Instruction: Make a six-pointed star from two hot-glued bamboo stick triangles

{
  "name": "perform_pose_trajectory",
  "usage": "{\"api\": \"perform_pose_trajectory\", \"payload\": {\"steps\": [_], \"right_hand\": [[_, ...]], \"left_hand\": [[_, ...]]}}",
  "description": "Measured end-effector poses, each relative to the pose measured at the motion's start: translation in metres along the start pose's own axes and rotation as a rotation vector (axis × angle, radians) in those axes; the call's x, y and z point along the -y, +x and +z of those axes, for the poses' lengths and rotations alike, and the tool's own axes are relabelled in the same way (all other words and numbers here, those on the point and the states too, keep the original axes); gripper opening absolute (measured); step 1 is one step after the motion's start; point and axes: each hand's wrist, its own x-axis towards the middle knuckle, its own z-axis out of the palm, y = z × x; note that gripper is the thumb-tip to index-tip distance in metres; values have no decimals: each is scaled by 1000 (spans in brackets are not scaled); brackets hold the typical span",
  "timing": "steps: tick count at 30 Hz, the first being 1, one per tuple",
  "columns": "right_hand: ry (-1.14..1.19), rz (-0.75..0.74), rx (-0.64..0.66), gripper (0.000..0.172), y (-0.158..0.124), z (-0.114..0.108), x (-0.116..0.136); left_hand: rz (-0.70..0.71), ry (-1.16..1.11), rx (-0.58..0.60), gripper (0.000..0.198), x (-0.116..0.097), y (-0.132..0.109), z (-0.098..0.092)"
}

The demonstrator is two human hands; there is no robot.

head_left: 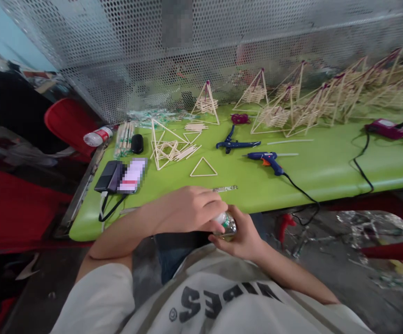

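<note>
Close to my body, at the table's front edge, I hold a clear plastic bottle (230, 227) with both hands. My left hand (201, 208) is closed over its white cap end, next to a green ring. Round the bottle's body wraps my right hand (245, 234); the bottle's lower part is hidden. Beyond my hands a stick triangle (203, 175) lies flat on the green table (173, 190). Farther left are partly built stick frames (168, 148) and loose sticks. A blue glue gun (265, 158) rests to the right, beside a blue cutter tool (234, 143).
Finished stick pyramids (206, 104) line the back, with several more at right. A phone (133, 174), a power bank (110, 176) and a black case (137, 144) sit at left. Another bottle (98, 136) lies on the left edge. The glue gun's cable (300, 191) drops over the front.
</note>
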Motion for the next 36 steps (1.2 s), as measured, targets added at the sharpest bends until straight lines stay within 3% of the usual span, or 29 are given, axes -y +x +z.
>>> {"api": "perform_pose_trajectory", "payload": {"steps": [4,9,16,20,23,29,32,36], "right_hand": [[-156,68,-69,62,4,7,13],[-367,34,-185,65,16,13,21],[-470,18,-235,61,37,20,18],[-420,-7,-241,68,43,15,15],[-366,-125,-243,68,48,4,22],[-217,-570,-227,71,76,-25,51],[-210,-714,-203,62,95,-39,63],[-260,-857,-177,40,115,-60,77]], "left_hand": [[-12,73,-146,42,8,-9,1],[-70,120,-334,25,10,-14,7],[-242,495,-453,20,-8,-10,2],[-373,312,-498,20,-11,-19,-14],[-461,-40,-543,20,12,-22,-14],[-683,-704,-629,29,105,-14,26],[-798,-784,-649,29,138,-14,43],[-837,-794,-677,33,157,-18,57]]}}
